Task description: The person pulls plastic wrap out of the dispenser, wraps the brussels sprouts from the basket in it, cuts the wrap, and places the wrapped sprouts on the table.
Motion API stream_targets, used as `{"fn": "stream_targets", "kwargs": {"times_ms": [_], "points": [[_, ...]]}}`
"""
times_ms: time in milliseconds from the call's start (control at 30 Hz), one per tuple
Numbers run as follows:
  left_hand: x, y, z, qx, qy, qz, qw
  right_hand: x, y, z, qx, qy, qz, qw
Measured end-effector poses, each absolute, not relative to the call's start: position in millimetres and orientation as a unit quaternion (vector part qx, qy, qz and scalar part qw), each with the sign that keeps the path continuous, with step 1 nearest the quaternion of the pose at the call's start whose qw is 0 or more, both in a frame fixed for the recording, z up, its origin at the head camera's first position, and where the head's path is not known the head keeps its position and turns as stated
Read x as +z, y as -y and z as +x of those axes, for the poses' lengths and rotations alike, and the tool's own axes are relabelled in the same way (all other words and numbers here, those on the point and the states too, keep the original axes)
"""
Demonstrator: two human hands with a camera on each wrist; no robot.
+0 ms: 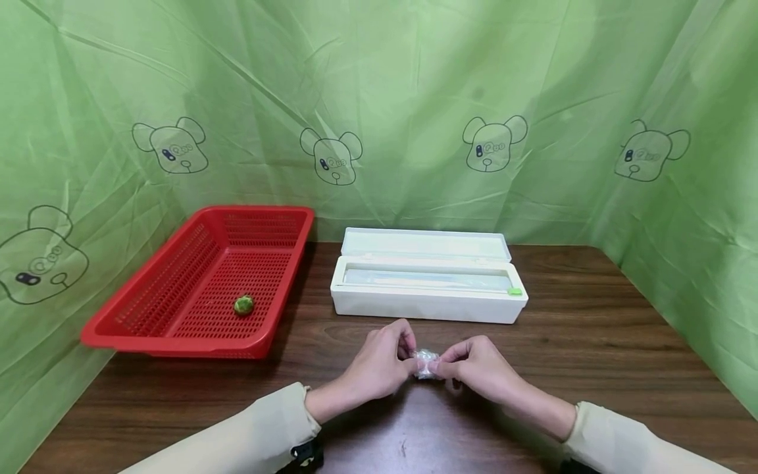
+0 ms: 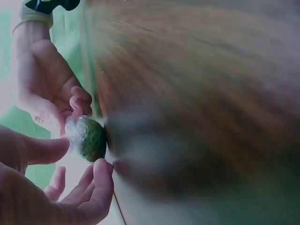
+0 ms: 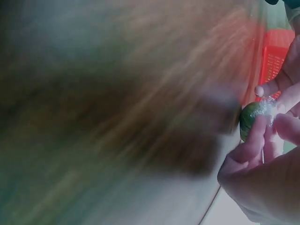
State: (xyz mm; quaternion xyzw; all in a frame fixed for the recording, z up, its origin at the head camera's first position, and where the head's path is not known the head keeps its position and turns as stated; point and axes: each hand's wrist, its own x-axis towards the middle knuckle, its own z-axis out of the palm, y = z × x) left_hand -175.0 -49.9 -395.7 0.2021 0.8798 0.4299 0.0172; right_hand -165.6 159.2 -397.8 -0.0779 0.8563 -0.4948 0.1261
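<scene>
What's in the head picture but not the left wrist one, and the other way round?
Only the head view shows the red basket and the small green vegetable inside. Only the left wrist view shows the dark green side of the wrapped thing. Both show the left hand, right hand, shiny clear wrap and brown table.

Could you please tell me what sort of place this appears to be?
It looks like a screened-off tabletop workspace, perhaps set up for recording: printed green sheeting hangs around a wood-grain table, on which stand a red basket and an open white box.
</scene>
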Motion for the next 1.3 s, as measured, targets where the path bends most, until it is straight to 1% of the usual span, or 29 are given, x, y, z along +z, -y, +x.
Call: {"fn": "stream_targets", "kwargs": {"times_ms": [67, 100, 133, 200, 300, 333, 400, 533, 733, 800, 1067, 1200, 1300], "points": [[-396, 48, -177, 0.436, -0.876, 0.207, 0.02, -396, -159, -165, -0.503, -0.852, -0.073, 0.126], [-396, 48, -177, 0.438, -0.874, 0.209, 0.021, -395, -160, -165, -0.502, -0.854, -0.075, 0.115], [-396, 47, -178, 0.44, -0.873, 0.209, 0.022, -395, -160, -165, -0.495, -0.86, -0.08, 0.095], [-395, 47, -179, 0.442, -0.872, 0.21, 0.024, -395, -162, -163, -0.476, -0.872, -0.111, 0.04], [-394, 47, -180, 0.445, -0.87, 0.21, 0.023, -398, -162, -163, -0.433, -0.879, -0.192, -0.053], [-394, 47, -180, 0.446, -0.87, 0.209, 0.024, -400, -162, -163, -0.423, -0.876, -0.219, -0.073], [-394, 47, -181, 0.447, -0.87, 0.209, 0.024, -403, -161, -164, -0.411, -0.869, -0.26, -0.091], [-395, 47, -180, 0.459, -0.865, 0.203, 0.026, -407, -160, -166, -0.403, -0.869, -0.272, -0.086], [-395, 49, -174, 0.444, -0.87, 0.214, -0.001, -407, -161, -168, -0.414, -0.868, -0.268, -0.062], [-394, 50, -174, 0.431, -0.876, 0.216, -0.002, -407, -162, -169, -0.418, -0.866, -0.268, -0.058], [-396, 49, -180, 0.417, -0.884, 0.209, 0.025, -408, -164, -171, -0.426, -0.866, -0.259, -0.04], [-398, 48, -184, 0.418, -0.881, 0.22, 0.026, -411, -164, -172, -0.423, -0.871, -0.248, -0.038], [-398, 48, -186, 0.418, -0.88, 0.225, 0.026, -411, -163, -174, -0.431, -0.867, -0.247, -0.026]]}}
